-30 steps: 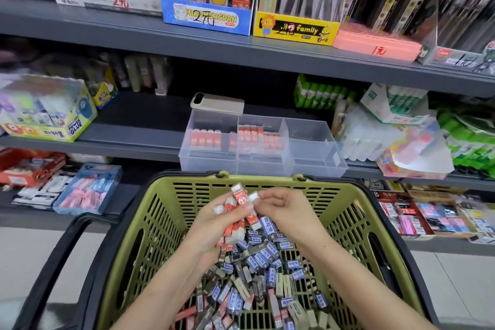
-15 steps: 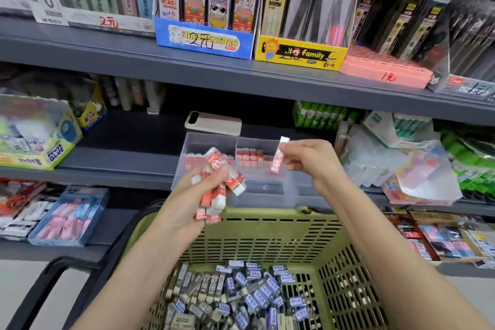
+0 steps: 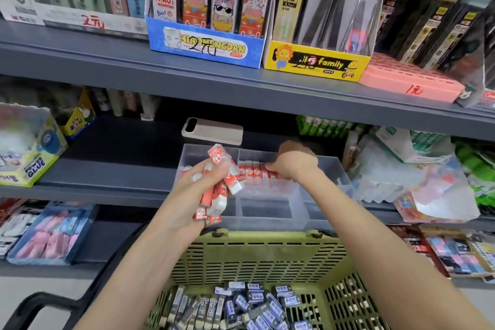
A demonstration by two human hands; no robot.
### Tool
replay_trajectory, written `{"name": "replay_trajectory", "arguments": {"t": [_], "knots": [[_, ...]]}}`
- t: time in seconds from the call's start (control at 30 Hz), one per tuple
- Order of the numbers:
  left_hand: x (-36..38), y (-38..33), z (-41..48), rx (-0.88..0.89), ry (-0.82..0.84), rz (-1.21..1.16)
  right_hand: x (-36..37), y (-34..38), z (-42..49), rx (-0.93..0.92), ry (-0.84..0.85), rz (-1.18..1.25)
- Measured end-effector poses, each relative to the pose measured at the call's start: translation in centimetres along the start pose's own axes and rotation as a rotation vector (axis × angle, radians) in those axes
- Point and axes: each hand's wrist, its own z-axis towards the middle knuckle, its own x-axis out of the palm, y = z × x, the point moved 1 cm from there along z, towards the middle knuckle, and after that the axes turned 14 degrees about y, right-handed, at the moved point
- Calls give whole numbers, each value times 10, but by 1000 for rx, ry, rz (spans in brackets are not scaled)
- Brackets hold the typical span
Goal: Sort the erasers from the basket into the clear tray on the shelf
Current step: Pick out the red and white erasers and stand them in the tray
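- Below my fingers, the green basket (image 3: 257,240) holds blue-sleeved erasers (image 3: 242,305)
- My left hand (image 3: 197,191) clamps a bundle of red erasers (image 3: 221,187), just before the clear tray (image 3: 270,213)
- My right hand (image 3: 294,162) curls its fingertips onto the tray's middle row of red erasers (image 3: 253,171); pinching or not, I cannot tell
- Beyond them lies a phone (image 3: 213,131)
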Motion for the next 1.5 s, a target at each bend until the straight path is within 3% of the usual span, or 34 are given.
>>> {"name": "replay_trajectory", "arguments": {"t": [0.2,0.27,0.3,0.4,0.47,0.63,0.73,0.8,0.87,0.93,1.0,1.2,1.37,1.5], "knots": [[-3,2,5,-39,27,-45,0,-1,-10,-53,-8,-103],[0,2,5,-59,34,-89,-3,-4,-23,-216,-167,-22],[2,3,4,-72,29,-119,-3,-4,-33,-372,-191,133],[8,6,1,-119,48,-239,-1,0,-71,-783,141,720],[14,7,0,-158,60,-309,0,0,-86,-876,275,799],[26,10,-1,-188,61,-306,4,-9,-86,-864,226,915],[26,14,-4,-175,43,-374,2,-25,-81,-873,258,1133],[22,15,-6,-145,23,-426,-6,-43,-71,-813,152,1245],[20,14,-7,-115,36,-487,-14,-60,-54,-650,-95,1159],[21,10,-7,-89,67,-551,-17,-67,-37,-515,-229,988],[22,8,-5,-69,46,-544,-14,-64,-23,-479,-211,859],[23,3,0,-42,-25,-499,-12,-46,-5,-334,-93,179],[21,4,3,-38,-35,-450,-13,-36,-3,-350,-280,-529],[20,5,6,-74,-34,-397,-6,-38,2,-256,-254,-615]]}}
